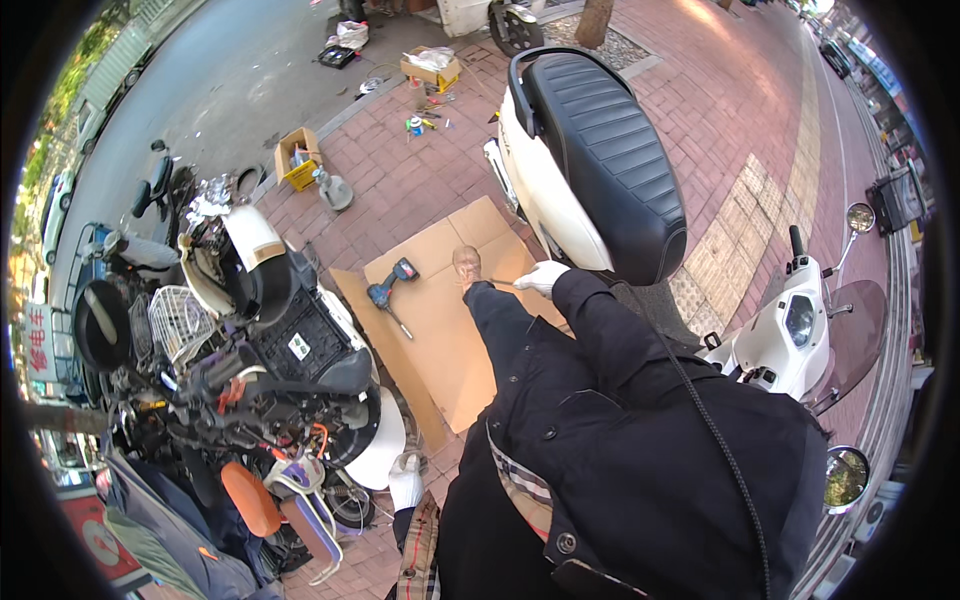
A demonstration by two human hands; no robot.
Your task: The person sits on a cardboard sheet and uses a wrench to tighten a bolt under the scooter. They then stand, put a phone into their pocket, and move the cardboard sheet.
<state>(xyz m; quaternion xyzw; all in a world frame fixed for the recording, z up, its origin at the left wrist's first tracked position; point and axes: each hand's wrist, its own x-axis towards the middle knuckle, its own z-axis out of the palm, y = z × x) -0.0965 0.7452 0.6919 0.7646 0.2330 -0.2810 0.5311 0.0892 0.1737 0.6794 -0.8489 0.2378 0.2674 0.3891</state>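
The scooter [552, 190], its length slanting forward-left, stands just beyond the right hand [543, 279] (nearer than the left hand [405, 482]); how open either is, or holding what, I cannot tell.

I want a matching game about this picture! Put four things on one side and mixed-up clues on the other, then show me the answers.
Things:
1. Power drill
2. Person's right hand
3. Big scooter seat
4. Spray bottle

Clues:
A. Black, with a ribbed top
B. On the red bricks, beside a small open box
C. Lying on the flattened cardboard
D. Wearing a white glove

Right pairs: 1-C, 2-D, 3-A, 4-B
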